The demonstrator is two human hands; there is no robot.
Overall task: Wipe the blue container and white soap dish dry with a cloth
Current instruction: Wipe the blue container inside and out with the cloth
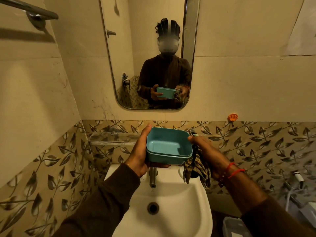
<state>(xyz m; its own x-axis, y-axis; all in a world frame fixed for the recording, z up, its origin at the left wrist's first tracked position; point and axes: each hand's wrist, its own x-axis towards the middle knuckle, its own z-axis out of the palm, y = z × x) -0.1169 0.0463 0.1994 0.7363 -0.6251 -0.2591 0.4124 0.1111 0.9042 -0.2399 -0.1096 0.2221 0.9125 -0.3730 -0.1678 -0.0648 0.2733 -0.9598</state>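
Left hand cups the blue container from beneath, right hand pinches the cloth on its right wall; advise sweeping inside corners next.

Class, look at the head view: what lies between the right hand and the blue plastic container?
A patterned cloth, gripped by the right hand, lies against the blue plastic container's right side, seen in the head view.
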